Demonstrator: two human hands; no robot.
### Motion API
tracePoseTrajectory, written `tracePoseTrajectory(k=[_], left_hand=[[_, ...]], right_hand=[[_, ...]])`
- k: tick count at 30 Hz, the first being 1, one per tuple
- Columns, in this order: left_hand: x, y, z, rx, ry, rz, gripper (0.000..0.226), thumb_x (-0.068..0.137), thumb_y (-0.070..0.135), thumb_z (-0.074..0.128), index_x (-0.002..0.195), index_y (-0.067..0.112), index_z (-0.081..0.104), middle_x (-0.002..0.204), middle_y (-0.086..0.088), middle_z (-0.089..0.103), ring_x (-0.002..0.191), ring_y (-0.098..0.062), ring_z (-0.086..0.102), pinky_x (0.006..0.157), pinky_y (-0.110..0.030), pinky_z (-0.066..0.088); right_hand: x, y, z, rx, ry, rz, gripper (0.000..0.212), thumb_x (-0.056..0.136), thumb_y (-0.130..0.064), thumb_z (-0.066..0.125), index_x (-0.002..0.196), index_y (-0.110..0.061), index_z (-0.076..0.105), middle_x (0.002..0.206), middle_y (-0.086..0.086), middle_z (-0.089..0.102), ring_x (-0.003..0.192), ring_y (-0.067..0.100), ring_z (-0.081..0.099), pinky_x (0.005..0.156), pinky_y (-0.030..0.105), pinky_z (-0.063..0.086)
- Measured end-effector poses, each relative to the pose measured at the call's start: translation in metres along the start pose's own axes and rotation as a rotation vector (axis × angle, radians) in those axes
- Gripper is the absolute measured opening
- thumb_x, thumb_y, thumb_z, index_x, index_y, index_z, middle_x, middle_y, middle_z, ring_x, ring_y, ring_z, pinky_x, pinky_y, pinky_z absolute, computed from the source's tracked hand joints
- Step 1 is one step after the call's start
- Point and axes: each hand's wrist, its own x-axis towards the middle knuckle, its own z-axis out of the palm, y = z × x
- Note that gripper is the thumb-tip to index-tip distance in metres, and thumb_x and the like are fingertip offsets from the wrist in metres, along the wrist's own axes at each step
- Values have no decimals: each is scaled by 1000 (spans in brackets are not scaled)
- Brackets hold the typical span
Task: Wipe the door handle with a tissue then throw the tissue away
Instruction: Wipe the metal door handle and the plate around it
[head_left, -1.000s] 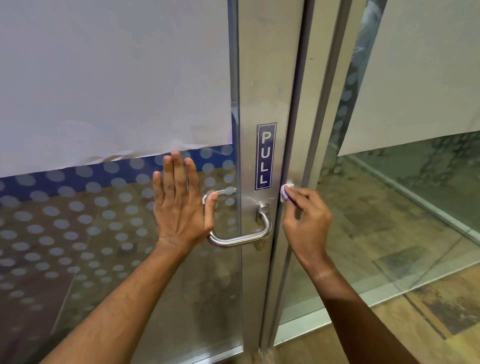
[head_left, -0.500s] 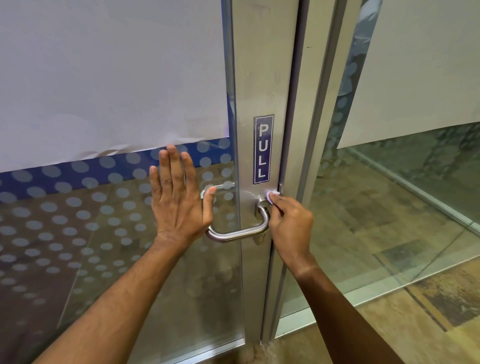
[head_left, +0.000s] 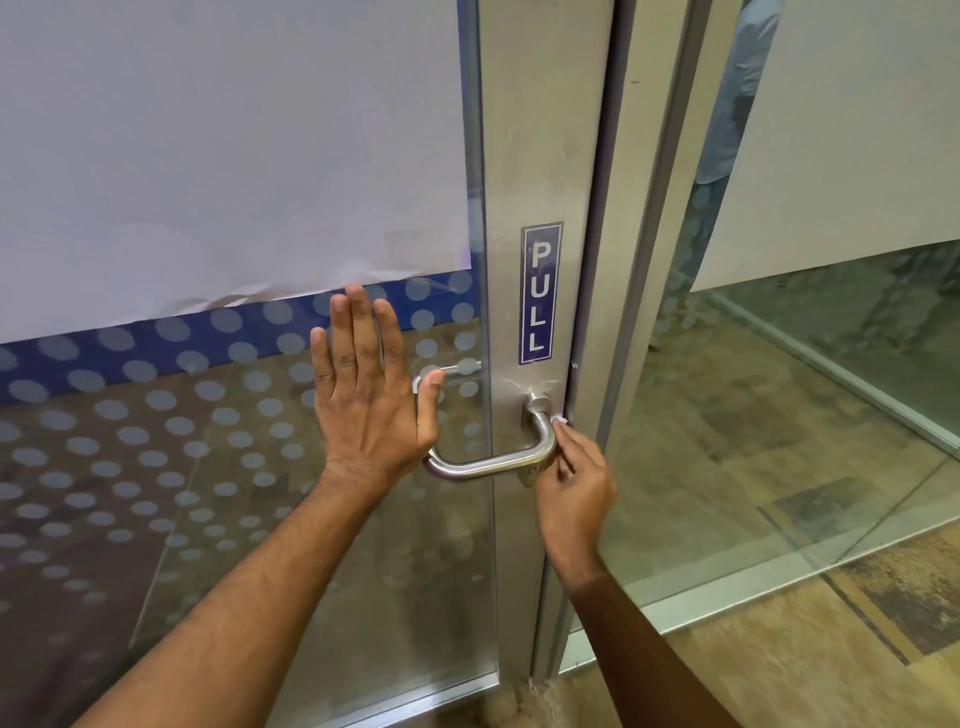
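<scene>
Now pressing flat on the glass door (head_left: 249, 467) with the left hand (head_left: 369, 400), fingers straight and together, thumb out. Pinching a small white tissue (head_left: 559, 419) in the right hand (head_left: 574, 493), against the door handle (head_left: 493, 462) at its right bend.

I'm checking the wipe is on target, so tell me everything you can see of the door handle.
The handle is a brushed metal tube, looking like steel, bent into a U-shaped lever. Its right end rises to a round mount on the door frame below the PULL sign; the bar runs level leftward across the glass. The right hand presses a white tissue to its right bend. The left hand lies flat on the glass, covering its left end.
</scene>
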Motion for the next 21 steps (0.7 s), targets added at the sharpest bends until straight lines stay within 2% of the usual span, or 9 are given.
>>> tracePoseTrajectory(k=[2, 5, 8, 10, 14, 15, 17, 19, 21], left_hand=[[0, 0, 0, 3, 0, 5, 93, 96, 51, 42, 151, 10, -20, 157, -6, -35, 148, -24, -26, 121, -43, -13], [0, -1, 2, 12, 3, 3, 94, 96, 51, 43, 152, 9, -20, 157, -7, -35, 148, -24, -26, 121, -43, -13], [-1, -1, 2, 16, 7, 5, 94, 96, 52, 42, 151, 10, -21, 156, -6, -37, 147, -24, -27, 121, -43, -14], [0, 0, 2, 19, 10, 2, 94, 96, 53, 41, 151, 10, -22, 156, -6, -38, 147, -23, -28, 121, -42, -14], [1, 0, 2, 27, 7, -2, 93, 96, 53, 40, 150, 11, -24, 158, -8, -34, 146, -22, -30, 120, -42, -15], [1, 0, 2, 25, 6, -2, 93, 96, 53, 39, 150, 11, -24, 159, -8, -33, 146, -22, -30, 120, -42, -15], [1, 0, 1, 27, 5, 1, 92, 97, 53, 37, 150, 12, -26, 157, -6, -37, 146, -21, -31, 120, -41, -16], [1, 1, 1, 31, 6, 3, 93, 97, 53, 39, 149, 12, -26, 160, -12, -28, 146, -21, -31, 120, -41, -16], [1, 1, 0, 31, 9, 0, 95, 96, 52, 42, 150, 11, -24, 158, -21, -6, 145, -21, -31, 120, -41, -16]], right_hand=[[-14, -1, 9, -82, 23, -71, 45, 78, 18, 61, 118, 1, 67, 125, 13, 64, 116, 18, 60, 105, 33, 45], [-31, 6, 17, -186, -14, -129, 47, 76, 20, 60, 120, 3, 65, 131, 18, 59, 124, 26, 55, 107, 39, 43], [-43, 20, 20, -275, -93, -243, 38, 74, 21, 60, 110, 8, 67, 119, 23, 62, 112, 36, 60, 100, 38, 46], [-49, 26, 23, -323, -140, -297, 24, 73, 18, 63, 94, 9, 67, 107, 22, 64, 103, 33, 59, 95, 33, 43], [-57, 30, 29, -414, -192, -307, 9, 70, 7, 68, 74, 1, 63, 80, 18, 58, 80, 30, 54, 75, 38, 49], [-60, 30, 30, -427, -231, -336, 7, 72, 4, 65, 79, 2, 66, 85, 19, 61, 82, 32, 58, 76, 41, 52], [-63, 29, 33, -451, -325, -386, 33, 74, 3, 62, 106, 6, 68, 115, 23, 64, 111, 38, 59, 97, 44, 49], [-57, 22, 36, -454, -360, -419, 61, 74, 4, 60, 134, 8, 49, 144, 25, 45, 139, 37, 35, 117, 43, 27], [-47, 12, 38, -421, -350, -440, 72, 77, 1, 52, 145, 7, 30, 153, 23, 30, 147, 33, 19, 122, 42, 13]])
